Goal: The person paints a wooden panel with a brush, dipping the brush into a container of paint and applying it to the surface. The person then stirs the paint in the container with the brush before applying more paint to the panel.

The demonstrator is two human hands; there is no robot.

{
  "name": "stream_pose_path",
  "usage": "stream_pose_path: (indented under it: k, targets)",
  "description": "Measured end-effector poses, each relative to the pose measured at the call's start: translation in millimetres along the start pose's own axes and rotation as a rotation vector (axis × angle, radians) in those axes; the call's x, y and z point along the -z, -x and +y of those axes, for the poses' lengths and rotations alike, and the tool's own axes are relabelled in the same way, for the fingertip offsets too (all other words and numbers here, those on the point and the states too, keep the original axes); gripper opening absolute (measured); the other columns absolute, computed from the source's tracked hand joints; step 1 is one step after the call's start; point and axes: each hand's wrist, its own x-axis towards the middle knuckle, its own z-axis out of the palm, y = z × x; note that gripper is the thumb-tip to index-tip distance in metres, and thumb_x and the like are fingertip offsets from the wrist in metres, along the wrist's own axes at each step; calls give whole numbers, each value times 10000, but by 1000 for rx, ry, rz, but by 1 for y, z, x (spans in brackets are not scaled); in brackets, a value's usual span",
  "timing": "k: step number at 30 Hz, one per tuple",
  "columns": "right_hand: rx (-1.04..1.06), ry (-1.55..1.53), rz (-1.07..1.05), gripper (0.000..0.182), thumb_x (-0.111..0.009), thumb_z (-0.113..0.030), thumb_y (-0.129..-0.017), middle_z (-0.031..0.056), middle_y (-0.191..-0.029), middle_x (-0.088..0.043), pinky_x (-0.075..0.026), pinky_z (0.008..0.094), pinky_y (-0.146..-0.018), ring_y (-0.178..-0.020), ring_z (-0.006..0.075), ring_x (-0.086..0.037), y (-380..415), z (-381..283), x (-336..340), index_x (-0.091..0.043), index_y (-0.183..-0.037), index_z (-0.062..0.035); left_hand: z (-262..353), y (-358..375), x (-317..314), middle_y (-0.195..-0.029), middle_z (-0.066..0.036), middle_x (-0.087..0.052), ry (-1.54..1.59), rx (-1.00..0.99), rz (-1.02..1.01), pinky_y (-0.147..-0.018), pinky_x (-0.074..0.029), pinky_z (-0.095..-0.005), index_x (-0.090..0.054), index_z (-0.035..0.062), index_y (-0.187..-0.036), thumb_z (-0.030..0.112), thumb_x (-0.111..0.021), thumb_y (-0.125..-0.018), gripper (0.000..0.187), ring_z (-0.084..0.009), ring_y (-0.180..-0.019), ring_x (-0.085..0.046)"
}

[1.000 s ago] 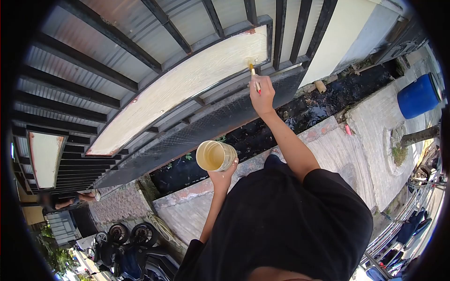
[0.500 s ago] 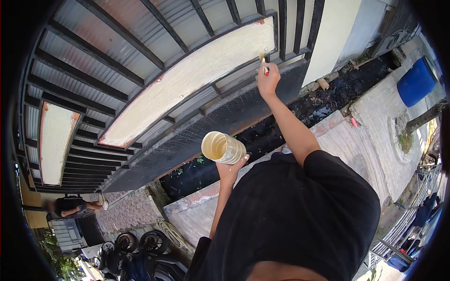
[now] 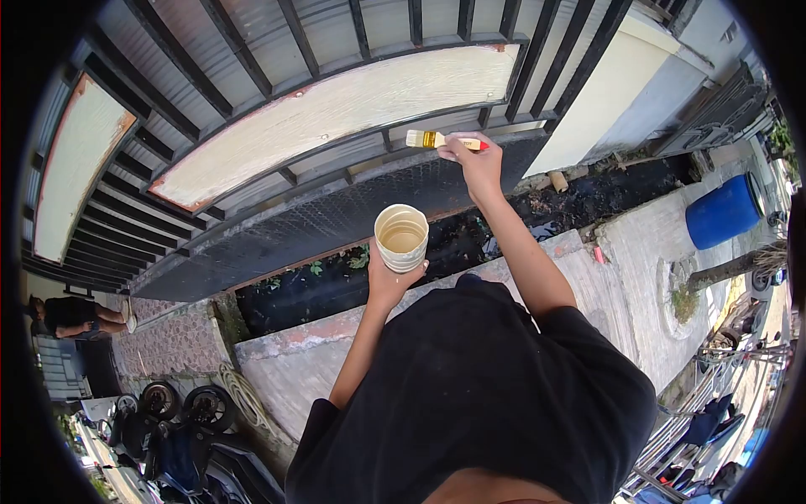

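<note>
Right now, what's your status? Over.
Left hand holds pale container. Right hand grips brush, off the long panel. Ditch between me and gate.

Inventory of markings, legible wording: none. Paintbrush (image 3: 430, 139): one small dark marking, possibly print, is showing on the pale stretch of the handle (image 3: 463, 144), between the yellow-gold ferrule and the red end. Its characters are appearing too small and too blurred for any word, brand or number to be read.

blue barrel (image 3: 722, 212) on concrete paving (image 3: 638, 273), near tree trunk (image 3: 726, 267) | motorcycles (image 3: 180, 454) beside coiled hose (image 3: 242, 395) | another person (image 3: 71, 317) by cobbled paving (image 3: 168, 344) | dark water (image 3: 294, 298) in ditch
</note>
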Motion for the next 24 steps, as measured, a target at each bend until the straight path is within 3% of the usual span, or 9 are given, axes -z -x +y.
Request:
stream_pose_path:
  k: [6, 11, 12, 15, 21, 24]
  targets:
    - [-78, -59, -12, 188, -711, -102, -1051, 165, -956, -760, -667, 361, -760, -823, 257, -785, 27, -66, 36, -704, -1114, 75, -4, 0, -18, -1362, -193, -669, -75, 37, 81, -1090, -517, -418, -448, 9, -1464, 152, -958, -733, 903, -279, -1283, -664]
    - [-93, 10, -228, 179, -652, -144, -1095, 131, -896, -722, -668, 345, -694, -766, 254, -783, 53, -125, 35, -655, -1089, 34, 0, -13, -42, -1349, -192, -681, -167, 1, 126, -1081, -527, -438, -446, 22, -1474, 120, -951, -705, 925, -328, -1275, -679]
    - [-81, 34, -248, 179, -650, -142, -1095, 124, -874, -714, -668, 337, -654, -740, 247, -782, 58, -137, 30, -658, -1063, 35, 9, -16, -46, -1377, -187, -655, -146, 39, 99, -1109, -504, -421, -420, 11, -1479, 145, -951, -729, 929, -293, -1298, -653]
    - [-86, 116, -364, 183, -682, -138, -1081, 156, -878, -737, -676, 361, -655, -762, 243, -788, 59, -156, 36, -661, -1053, 41, 16, -27, -64, -1360, -180, -667, -185, 17, 176, -1089, -521, -443, -451, 33, -1474, 88, -941, -696, 922, -333, -1276, -669]
    - [-111, 228, -410, 137, -749, -69, -1028, 103, -871, -724, -646, 280, -619, -753, 158, -770, 54, -172, 45, -658, -1006, 31, 10, -44, -86, -1414, -172, -617, -122, -5, 182, -1125, -495, -437, -446, 34, -1486, 34, -944, -645, 978, -328, -1318, -630]
    - [-170, 292, -477, 139, -757, -85, -1027, 81, -862, -722, -613, 254, -584, -719, 125, -748, 48, -174, 50, -678, -1018, 29, 10, -52, -97, -1409, -166, -627, -105, -12, 204, -1117, -503, -433, -449, 37, -1489, 74, -977, -644, 997, -320, -1309, -637]
